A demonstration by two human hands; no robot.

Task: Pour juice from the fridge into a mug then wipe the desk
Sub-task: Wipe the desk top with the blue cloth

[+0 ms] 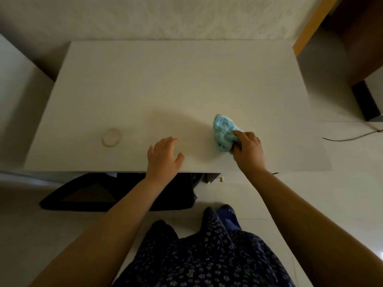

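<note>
A white desk (pixel 165 83) fills the middle of the head view. My right hand (pixel 248 150) grips a bunched light-blue cloth (pixel 223 131) and presses it on the desk top near the front right. My left hand (pixel 163 156) lies flat on the desk by its front edge, fingers apart, holding nothing. A faint ring-shaped stain (pixel 111 137) marks the desk at the front left. No mug or juice is in view.
A black chair (pixel 87 195) is pushed under the desk's front edge. A small knob (pixel 222 179) sticks out below the desk on the right. A thin cable (pixel 352 137) lies on the pale floor to the right. A wooden door frame (pixel 310 23) stands at the back right.
</note>
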